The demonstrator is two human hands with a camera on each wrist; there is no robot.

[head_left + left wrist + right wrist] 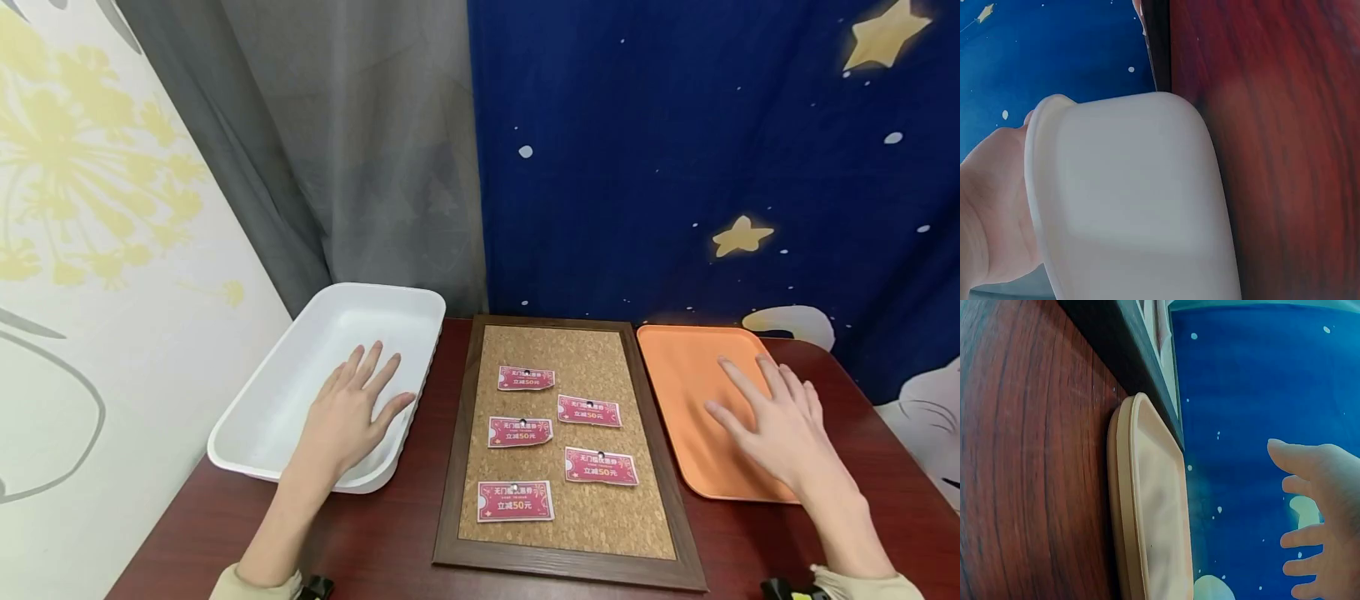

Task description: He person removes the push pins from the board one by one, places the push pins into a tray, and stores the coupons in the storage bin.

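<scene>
Spread apart and empty, my left hand (345, 421) hangs over the white basin (375, 315), my right hand (787, 433) over the orange tray (693, 375); coupons (602, 469), pinned to corkboard (585, 521), lie between, presumably for either's reach.

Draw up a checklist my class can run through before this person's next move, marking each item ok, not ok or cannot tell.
1. Left hand free: ok, it holds nothing, fingers spread above the white bin.
2. Right hand free: ok, it holds nothing above the orange tray.
3. Corkboard between bin and tray: ok.
4. All five pink coupons on the board: ok, two in the right column, three in the left.
5. Pins pushed fully in: cannot tell, only small heads show.
6. Left hand clear of the bin's rim: cannot tell, the views do not settle contact.
</scene>
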